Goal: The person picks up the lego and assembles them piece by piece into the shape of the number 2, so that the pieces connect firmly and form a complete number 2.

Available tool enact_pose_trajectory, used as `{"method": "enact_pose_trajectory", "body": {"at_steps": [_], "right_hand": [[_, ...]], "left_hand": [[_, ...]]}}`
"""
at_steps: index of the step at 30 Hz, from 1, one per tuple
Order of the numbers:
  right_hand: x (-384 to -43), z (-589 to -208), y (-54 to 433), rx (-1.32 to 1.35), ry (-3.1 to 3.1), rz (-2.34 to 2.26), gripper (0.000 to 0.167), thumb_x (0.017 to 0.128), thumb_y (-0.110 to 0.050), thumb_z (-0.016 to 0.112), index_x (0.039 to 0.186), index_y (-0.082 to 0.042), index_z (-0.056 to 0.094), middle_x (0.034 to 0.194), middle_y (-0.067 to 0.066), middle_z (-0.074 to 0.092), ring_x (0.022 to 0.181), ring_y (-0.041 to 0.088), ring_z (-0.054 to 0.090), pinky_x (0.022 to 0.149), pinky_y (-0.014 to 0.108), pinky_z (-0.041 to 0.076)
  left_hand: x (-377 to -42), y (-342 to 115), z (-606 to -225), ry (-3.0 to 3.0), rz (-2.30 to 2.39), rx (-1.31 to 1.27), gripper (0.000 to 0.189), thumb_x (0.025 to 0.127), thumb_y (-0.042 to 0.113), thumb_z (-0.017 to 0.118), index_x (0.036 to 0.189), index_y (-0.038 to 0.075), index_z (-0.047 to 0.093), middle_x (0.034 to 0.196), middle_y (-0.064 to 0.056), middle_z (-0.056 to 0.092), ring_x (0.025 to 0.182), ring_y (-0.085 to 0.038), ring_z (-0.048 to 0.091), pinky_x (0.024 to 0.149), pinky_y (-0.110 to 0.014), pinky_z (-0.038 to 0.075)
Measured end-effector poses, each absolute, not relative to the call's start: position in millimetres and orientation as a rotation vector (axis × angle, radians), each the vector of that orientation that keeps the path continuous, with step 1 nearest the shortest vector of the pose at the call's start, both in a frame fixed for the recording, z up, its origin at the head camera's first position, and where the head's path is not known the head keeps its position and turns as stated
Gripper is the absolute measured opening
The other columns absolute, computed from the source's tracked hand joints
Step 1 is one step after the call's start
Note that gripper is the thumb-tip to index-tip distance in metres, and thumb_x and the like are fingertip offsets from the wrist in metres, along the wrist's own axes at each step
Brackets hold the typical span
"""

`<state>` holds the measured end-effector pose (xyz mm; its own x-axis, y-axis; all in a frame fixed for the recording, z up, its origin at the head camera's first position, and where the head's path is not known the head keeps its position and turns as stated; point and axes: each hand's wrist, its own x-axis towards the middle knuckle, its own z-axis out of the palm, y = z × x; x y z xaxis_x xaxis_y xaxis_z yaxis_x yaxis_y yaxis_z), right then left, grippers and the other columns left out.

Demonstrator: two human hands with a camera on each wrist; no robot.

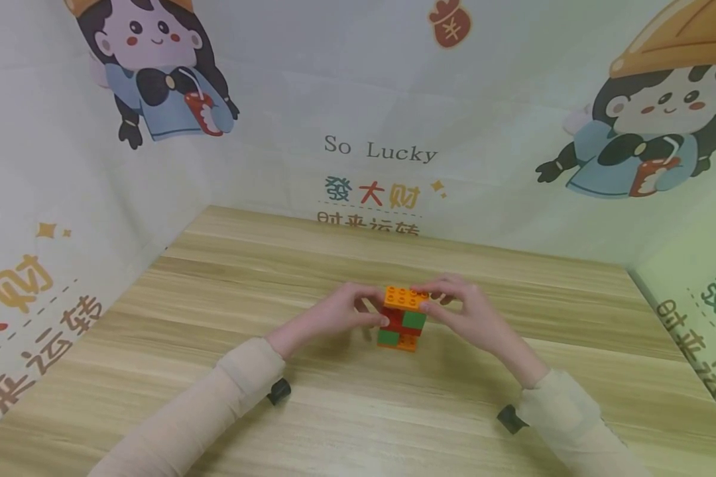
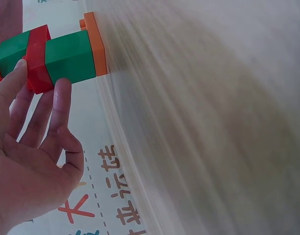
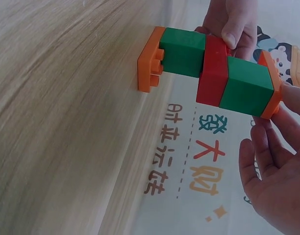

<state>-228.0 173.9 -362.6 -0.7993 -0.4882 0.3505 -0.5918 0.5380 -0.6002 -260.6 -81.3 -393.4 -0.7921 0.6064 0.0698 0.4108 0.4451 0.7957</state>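
A small tower of toy building bricks stands on the wooden table. Its base is an orange plate with bare studs at one side. A green brick sits on that plate, then a red brick, then a second green brick set off to the right. An orange studded plate tops the stack. My left hand pinches the red brick at the left side, thumb in front. From the right, my right hand holds the top orange plate's edge between thumb and fingers.
The wood-grain table is bounded by printed cloth at the back and both sides. Small black pieces sit under the cuffs of both light sleeves.
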Motion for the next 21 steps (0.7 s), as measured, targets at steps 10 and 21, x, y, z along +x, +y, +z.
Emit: {"method": "enact_pose_trajectory", "body": {"at_steps": [10,21], "right_hand": [[-226.9,-360.2,172.2,0.937,-2.630,1.081,0.030,0.091,-0.016,0.070,0.120,-0.011,0.070,0.115,0.008,0.070,0.095,0.018,0.059,0.081,0.026,0.054],[-226.7,-356.7,169.8,0.923,-2.650,1.029,0.028,0.090,-0.016,0.072,0.118,-0.012,0.072,0.102,0.003,0.067,0.096,0.019,0.060,0.083,0.039,0.055]], "left_hand": [[-260.0,-81.0,-392.5,2.475,1.264,0.884,0.028,0.087,0.017,0.075,0.114,0.012,0.070,0.109,-0.006,0.073,0.086,-0.010,0.068,0.079,-0.023,0.056],[-258.1,-81.2,-389.4,2.469,1.263,0.892,0.029,0.088,0.018,0.074,0.116,0.013,0.070,0.109,-0.005,0.073,0.086,-0.012,0.067,0.079,-0.024,0.056]]}}
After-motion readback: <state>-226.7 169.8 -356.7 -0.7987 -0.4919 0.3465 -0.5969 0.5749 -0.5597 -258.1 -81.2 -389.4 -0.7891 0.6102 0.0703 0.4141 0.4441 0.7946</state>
